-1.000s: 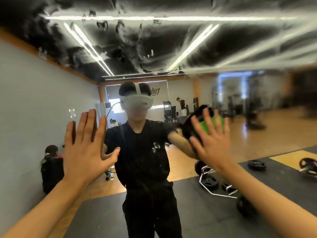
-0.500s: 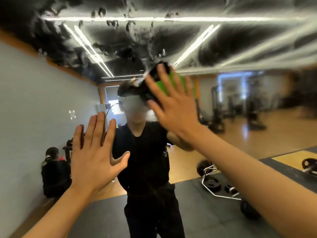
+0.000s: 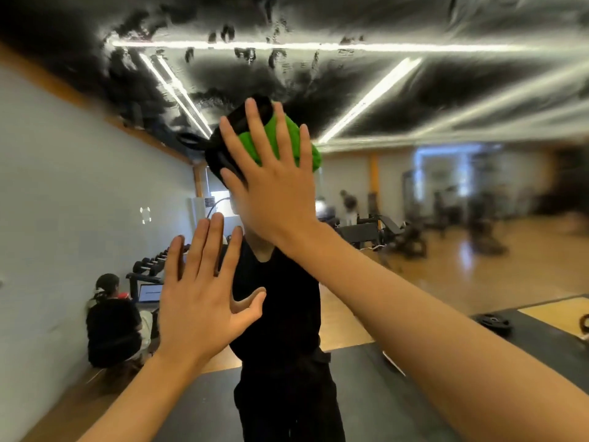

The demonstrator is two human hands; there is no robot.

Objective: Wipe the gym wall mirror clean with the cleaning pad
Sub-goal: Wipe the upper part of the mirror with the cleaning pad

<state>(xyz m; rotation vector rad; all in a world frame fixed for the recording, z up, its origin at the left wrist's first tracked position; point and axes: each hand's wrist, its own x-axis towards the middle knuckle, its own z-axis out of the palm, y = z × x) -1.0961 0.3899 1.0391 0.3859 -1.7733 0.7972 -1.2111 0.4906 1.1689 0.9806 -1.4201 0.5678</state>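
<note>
The cleaning pad (image 3: 280,145) is pressed flat against the wall mirror (image 3: 446,237) beneath the spread, straight fingers of the right hand (image 3: 271,186). Streaked wet film (image 3: 255,55) lies directly above it, toward the mirror's top edge. The left hand (image 3: 199,301), fingers straight and spread, is braced lower, holding nothing.

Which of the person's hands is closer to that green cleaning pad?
Right. The right hand presses flat on the green cleaning pad; the left hand is spread open well below it.
</note>
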